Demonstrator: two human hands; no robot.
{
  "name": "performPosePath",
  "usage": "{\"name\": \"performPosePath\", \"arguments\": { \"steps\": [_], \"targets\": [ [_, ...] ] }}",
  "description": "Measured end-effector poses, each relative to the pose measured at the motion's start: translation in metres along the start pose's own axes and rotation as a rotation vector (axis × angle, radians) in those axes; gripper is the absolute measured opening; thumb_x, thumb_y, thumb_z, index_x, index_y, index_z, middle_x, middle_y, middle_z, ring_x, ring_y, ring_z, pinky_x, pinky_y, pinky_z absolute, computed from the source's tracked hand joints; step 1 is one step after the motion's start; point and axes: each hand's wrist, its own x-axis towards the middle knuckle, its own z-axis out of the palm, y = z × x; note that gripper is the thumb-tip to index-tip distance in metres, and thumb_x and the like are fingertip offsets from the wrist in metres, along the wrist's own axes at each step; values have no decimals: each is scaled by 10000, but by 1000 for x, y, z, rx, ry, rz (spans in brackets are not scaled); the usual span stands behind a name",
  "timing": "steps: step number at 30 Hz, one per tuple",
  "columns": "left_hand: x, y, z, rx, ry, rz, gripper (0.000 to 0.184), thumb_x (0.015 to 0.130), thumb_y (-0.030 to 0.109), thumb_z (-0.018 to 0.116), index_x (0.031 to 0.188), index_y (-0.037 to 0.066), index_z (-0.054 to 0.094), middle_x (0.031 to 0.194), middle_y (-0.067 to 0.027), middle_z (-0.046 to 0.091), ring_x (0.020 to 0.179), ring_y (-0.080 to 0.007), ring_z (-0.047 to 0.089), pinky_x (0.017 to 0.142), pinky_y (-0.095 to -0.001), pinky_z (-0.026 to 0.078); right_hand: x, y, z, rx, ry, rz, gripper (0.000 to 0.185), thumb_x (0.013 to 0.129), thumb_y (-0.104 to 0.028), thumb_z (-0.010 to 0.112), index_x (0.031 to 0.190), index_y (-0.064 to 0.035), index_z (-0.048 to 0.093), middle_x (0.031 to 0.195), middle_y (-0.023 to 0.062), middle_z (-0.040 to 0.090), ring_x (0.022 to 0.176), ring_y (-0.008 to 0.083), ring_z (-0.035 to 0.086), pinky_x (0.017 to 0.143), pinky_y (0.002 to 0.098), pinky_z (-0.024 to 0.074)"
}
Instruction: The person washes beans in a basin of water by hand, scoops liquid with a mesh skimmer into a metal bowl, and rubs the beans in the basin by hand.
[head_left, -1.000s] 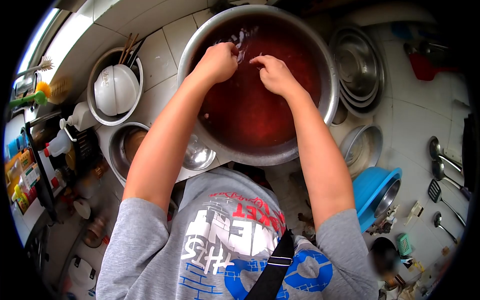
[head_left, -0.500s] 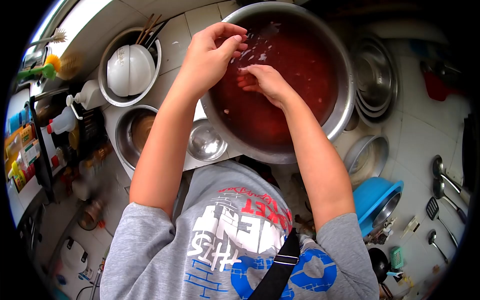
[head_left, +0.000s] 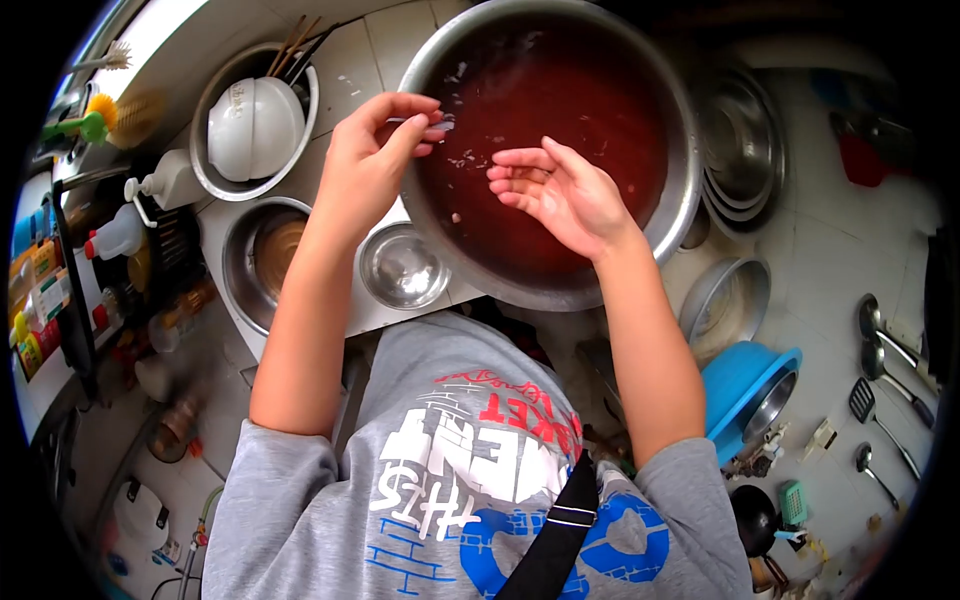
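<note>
A large metal basin [head_left: 688, 215] holds dark red liquid with small pale bits floating in it. Above its left rim is my left hand [head_left: 375, 150], thumb and fingers pinched together on a small translucent whitish piece [head_left: 443, 125]. My right hand [head_left: 570, 195] hovers over the liquid with its palm turned left and fingers apart, holding nothing. Just below my left hand, a small metal bowl [head_left: 405, 265] stands beside the basin.
White bowls [head_left: 258, 130] and chopsticks sit in a metal bowl at the upper left. Another metal pot [head_left: 235, 265] stands below it. To the right are stacked metal basins [head_left: 740, 150], a blue basin [head_left: 735, 395] and hanging ladles [head_left: 875, 355].
My left hand has drawn left and down, to the basin's rim. My right hand has moved right and down, away from the left, and its fingers have spread.
</note>
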Motion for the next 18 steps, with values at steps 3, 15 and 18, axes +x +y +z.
{"name": "performPosePath", "arguments": {
  "steps": [3, 15, 18],
  "targets": [
    [-17, -7, 3, 12, -27, -23, 223, 999, 102, 565, 1151, -39, 646, 1092, -122, 691, 994, -186, 676, 862, -294, 527, -54, -2, -2, -39, 68, -86, 594, 1086, -422, 337, 1244, 96, 581, 1170, 204, 647, 1092, 264, 628, 982, 386, 502],
    [-77, -1, 103, 303, -468, 227, 135, 924, -7, 598, 1047, -30, 647, 1031, -139, 640, 913, -244, 669, 805, -327, 539, -213, 62, -4, -981, 526, -487, 780, 1060, -572, 154, 1520, 38, 315, 1289, 223, 608, 1235, 324, 564, 1099, 419, 362],
    [-84, -4, 121, 331, -549, 330, 149, 909, -12, 604, 1051, -32, 645, 1023, -151, 640, 904, -271, 670, 777, -346, 547, -231, 68, -6, -1057, 534, -501, 856, 1026, -639, 121, 1579, 15, 137, 1346, 280, 578, 1364, 389, 465, 1167, 463, 269]
  ]
}}
